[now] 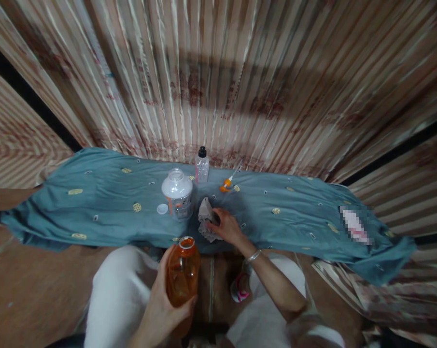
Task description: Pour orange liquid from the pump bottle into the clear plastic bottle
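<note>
My left hand (163, 302) is wrapped round an orange, see-through bottle (184, 275) with no cap, held upright in front of the table's near edge. Fingers of my right hand (225, 226) are closed on a crumpled grey cloth (205, 218) lying on the table. Left of the cloth stands a clear container (178, 193) with a white top, a round white cap (162, 209) beside it. An orange pump head (227, 183) with a thin tube lies behind the cloth. Near the back edge a clear bottle (202, 166) with a black top stands upright.
A teal patterned cloth (105, 203) covers the long, narrow table. A pixelated flat item (356, 224) lies at its right end. Striped curtains (218, 87) hang behind, with dark poles (33, 94) at the sides. My knees are just below the near edge.
</note>
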`<state>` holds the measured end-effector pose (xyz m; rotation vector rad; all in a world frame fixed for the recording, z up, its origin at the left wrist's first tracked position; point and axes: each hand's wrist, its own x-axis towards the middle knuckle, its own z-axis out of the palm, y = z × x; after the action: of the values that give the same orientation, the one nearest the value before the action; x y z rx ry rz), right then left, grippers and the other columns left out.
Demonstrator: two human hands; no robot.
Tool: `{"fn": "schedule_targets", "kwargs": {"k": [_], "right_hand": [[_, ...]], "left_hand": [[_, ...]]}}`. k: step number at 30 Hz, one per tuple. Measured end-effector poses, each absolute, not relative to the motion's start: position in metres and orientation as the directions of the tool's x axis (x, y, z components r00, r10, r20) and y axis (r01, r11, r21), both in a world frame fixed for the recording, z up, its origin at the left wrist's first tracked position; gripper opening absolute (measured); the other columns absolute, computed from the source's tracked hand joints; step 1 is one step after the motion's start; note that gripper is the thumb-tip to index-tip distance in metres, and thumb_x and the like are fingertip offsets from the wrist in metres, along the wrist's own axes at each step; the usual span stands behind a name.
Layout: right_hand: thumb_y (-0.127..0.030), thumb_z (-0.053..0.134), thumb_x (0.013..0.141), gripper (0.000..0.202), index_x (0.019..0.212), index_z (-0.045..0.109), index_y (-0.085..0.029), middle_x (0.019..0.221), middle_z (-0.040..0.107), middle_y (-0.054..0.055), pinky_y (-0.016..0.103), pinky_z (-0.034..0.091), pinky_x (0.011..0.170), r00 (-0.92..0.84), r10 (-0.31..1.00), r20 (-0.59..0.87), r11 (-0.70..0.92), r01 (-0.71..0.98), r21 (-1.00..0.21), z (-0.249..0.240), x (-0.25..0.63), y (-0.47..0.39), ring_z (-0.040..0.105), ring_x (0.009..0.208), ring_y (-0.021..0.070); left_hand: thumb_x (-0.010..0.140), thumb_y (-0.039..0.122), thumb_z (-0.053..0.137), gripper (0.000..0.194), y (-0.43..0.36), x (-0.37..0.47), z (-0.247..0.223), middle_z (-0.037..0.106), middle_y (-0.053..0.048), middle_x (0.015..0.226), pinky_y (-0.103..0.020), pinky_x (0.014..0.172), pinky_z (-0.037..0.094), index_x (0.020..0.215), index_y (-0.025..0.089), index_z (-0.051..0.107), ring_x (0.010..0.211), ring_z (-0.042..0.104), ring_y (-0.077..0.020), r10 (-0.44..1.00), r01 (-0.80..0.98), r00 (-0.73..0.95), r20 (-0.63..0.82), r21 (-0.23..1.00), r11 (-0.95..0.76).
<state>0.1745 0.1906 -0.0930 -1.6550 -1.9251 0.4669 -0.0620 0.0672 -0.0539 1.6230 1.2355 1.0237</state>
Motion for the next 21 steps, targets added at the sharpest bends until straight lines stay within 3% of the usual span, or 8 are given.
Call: {"fn": "schedule_targets", "kwargs": {"k": [4,10,21], "right_hand": [[-0.032,0.061,0.088,0.025,0.109,0.064,-0.018,0.114,0.066,0.01,0.044,0.048,0.095,-0.034,0.99,0.134,0.12,0.685,-0.718,-0.108,0.167,0.2,0.06,0.107,0.023],[-0.038,0.058,0.091,0.038,0.123,0.057,-0.017,0.123,0.059,0.008,0.044,0.053,0.085,0.031,0.999,0.032,0.012,0.511,-0.859,-0.119,0.191,0.219,0.061,0.103,0.0228],[-0.038,0.063,0.087,0.04,0.122,0.058,-0.019,0.12,0.062,0.009,0.045,0.05,0.092,0.107,0.994,0.013,-0.054,0.594,-0.802,-0.111,0.195,0.221,0.061,0.106,0.023]], "left_hand": [[0.072,0.048,0.072,0.092,0.062,-0.066,-0.054,0.041,-0.018,0.146,-0.056,0.111,0.036,0.145,0.02,0.023,0.135,0.043,-0.0374,0.976,0.314,0.17,0.139,0.931,-0.187],[0.073,0.042,0.069,0.088,0.057,-0.068,-0.051,0.04,-0.018,0.147,-0.056,0.113,0.034,0.145,0.019,0.024,0.137,0.041,-0.0361,0.98,0.322,0.155,0.124,0.932,-0.169],[0.072,0.038,0.07,0.087,0.061,-0.066,-0.047,0.042,-0.016,0.146,-0.055,0.112,0.036,0.144,0.02,0.024,0.136,0.042,-0.0354,0.976,0.335,0.155,0.15,0.922,-0.195]]}}
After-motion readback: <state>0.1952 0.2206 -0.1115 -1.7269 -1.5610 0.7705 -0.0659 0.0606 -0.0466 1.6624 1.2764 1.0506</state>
